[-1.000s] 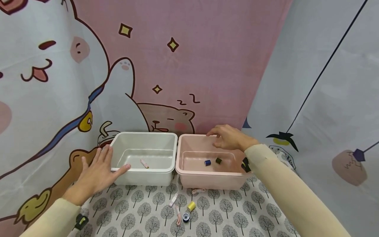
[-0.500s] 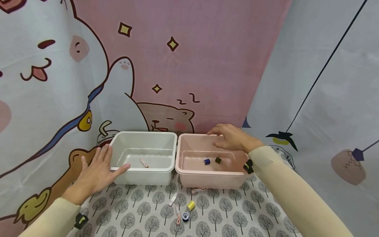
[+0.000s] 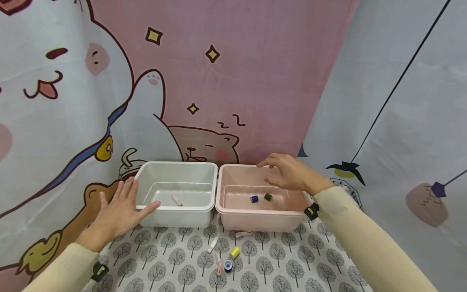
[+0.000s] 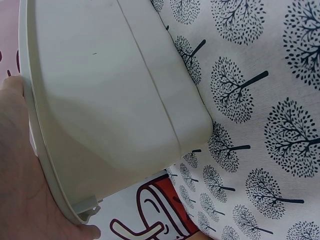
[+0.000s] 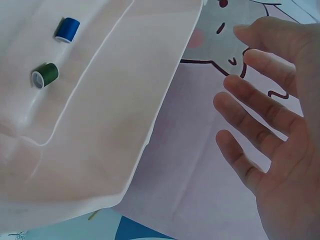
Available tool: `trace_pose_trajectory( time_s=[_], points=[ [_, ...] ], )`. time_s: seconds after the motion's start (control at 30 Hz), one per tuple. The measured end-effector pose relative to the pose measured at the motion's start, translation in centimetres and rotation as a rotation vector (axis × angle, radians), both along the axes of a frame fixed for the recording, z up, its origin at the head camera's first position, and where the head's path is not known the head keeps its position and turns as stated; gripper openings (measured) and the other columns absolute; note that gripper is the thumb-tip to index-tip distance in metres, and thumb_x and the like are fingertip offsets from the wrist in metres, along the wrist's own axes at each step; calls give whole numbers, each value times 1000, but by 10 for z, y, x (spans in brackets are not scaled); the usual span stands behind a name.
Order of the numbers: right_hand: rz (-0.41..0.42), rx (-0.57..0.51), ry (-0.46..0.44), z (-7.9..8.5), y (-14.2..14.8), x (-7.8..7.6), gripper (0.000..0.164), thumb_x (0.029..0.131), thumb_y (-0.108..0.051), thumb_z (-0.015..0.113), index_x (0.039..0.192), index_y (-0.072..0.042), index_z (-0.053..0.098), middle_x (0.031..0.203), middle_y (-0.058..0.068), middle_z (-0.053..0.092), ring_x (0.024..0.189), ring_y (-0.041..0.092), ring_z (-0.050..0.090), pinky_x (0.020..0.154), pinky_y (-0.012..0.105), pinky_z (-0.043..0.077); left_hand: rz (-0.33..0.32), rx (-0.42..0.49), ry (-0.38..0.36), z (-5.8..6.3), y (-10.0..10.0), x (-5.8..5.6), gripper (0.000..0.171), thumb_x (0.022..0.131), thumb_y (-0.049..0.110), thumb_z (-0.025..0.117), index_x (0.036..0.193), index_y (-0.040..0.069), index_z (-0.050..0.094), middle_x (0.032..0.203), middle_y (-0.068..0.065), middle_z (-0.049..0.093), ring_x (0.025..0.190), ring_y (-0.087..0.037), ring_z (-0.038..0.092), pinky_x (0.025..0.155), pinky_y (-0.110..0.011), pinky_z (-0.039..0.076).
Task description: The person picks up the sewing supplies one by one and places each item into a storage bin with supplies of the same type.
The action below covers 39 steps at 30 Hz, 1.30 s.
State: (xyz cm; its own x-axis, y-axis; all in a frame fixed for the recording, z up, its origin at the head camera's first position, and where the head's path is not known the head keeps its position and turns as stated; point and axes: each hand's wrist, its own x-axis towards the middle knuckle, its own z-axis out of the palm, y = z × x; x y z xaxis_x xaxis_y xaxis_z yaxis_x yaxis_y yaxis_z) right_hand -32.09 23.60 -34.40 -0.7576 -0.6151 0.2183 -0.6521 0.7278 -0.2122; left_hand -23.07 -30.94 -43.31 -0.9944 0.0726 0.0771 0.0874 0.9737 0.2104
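Note:
My left hand (image 3: 118,215) lies with spread fingers against the near left corner of the white bin (image 3: 178,218); the left wrist view shows the palm along the bin's rim (image 4: 41,135). Inside that bin lies a small pale pink folded strip (image 3: 176,200). Over the pink bin (image 3: 260,222) hovers my right hand (image 3: 292,172), fingers loosely bent and holding nothing. In the right wrist view its fingers (image 5: 250,105) are apart from the bin's wall. A blue thread spool (image 3: 254,198) and a dark green thread spool (image 3: 268,197) lie on the pink bin's floor.
In front of the bins, on the tree-print cloth (image 3: 160,267), lie a yellow thread spool (image 3: 234,252), a dark spool (image 3: 228,266), a white strip (image 3: 212,245) and two pink folded strips, one (image 3: 219,265) nearer me. A cartoon-printed curtain (image 3: 255,81) hangs close behind.
My right hand has shifted slightly to the right over the pink bin. The left hand stays at the white bin, and the spools and strips have kept their places.

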Motion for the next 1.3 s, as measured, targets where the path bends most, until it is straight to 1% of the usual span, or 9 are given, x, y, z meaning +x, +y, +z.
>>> trace_pose_trajectory(
  time_s=[0.17, 0.33, 0.47, 0.6, 0.67, 0.77, 0.87, 1.0, 1.3],
  points=[
    [-6, 4, 26, 0, 2, 13, 44, 106, -31, 86, 149, -23, 79, 147, 5, 78, 133, 35, 76, 112, 61, 66, 1, -6, 6, -2, -1, 0, 130, 108, 92, 45, 183, -9, 9, 192, -36, 4, 177, -66, 5, 124, -103, -5],
    [0, 5, 65, -3, 4, 23, 47, 104, -31, 88, 149, -23, 79, 145, 4, 78, 131, 31, 77, 110, 59, 67, 0, -5, 11, -2, -1, 0, 130, 108, 91, 45, 183, -9, 9, 192, -36, 4, 178, -65, 5, 125, -103, -5],
    [19, -8, 80, -8, 5, 34, 51, 102, -30, 91, 150, -20, 79, 144, 4, 79, 129, 30, 78, 110, 58, 68, -1, -9, 8, -2, -1, 0, 130, 108, 91, 44, 183, -9, 9, 192, -35, 3, 178, -65, 5, 125, -103, -6],
    [47, -23, 109, -12, 5, 44, 51, 101, -28, 92, 149, -19, 79, 146, 4, 80, 134, 32, 77, 114, 59, 66, 1, -10, 3, -2, -1, 0, 130, 108, 92, 44, 183, -9, 8, 192, -36, 3, 178, -65, 5, 124, -103, -5],
    [63, -31, 131, -14, 5, 49, 49, 101, -29, 92, 147, -20, 80, 147, 3, 80, 138, 32, 76, 117, 60, 64, 1, -11, 2, -2, -1, 0, 130, 108, 92, 44, 183, -9, 8, 192, -36, 3, 178, -65, 4, 124, -103, -5],
    [87, -49, 162, -17, 5, 56, 47, 100, -28, 94, 144, -22, 81, 145, 0, 80, 139, 31, 75, 117, 58, 64, -2, -14, 2, -2, -1, -1, 130, 108, 91, 43, 183, -9, 8, 192, -35, 3, 177, -65, 4, 124, -103, -6],
    [109, -68, 182, -21, 3, 64, 45, 99, -28, 95, 142, -23, 83, 143, -2, 79, 136, 27, 75, 113, 54, 66, -3, -15, 1, -3, -2, -1, 130, 108, 92, 43, 183, -9, 7, 192, -35, 2, 178, -65, 4, 124, -103, -6],
    [147, -92, 198, -27, 0, 74, 46, 97, -26, 96, 142, -21, 83, 140, 0, 81, 131, 24, 77, 111, 51, 68, -3, -10, -3, -2, -2, -1, 130, 108, 92, 44, 183, -8, 7, 192, -35, 2, 178, -65, 3, 124, -103, -6],
    [298, -180, 292, -42, -12, 90, 56, 89, -19, 100, 142, -22, 81, 136, -1, 82, 123, 20, 78, 106, 47, 68, -4, -7, -10, 0, -1, -1, 130, 108, 92, 43, 183, -8, 6, 192, -36, 2, 178, -65, 3, 124, -103, -6]
  ],
)
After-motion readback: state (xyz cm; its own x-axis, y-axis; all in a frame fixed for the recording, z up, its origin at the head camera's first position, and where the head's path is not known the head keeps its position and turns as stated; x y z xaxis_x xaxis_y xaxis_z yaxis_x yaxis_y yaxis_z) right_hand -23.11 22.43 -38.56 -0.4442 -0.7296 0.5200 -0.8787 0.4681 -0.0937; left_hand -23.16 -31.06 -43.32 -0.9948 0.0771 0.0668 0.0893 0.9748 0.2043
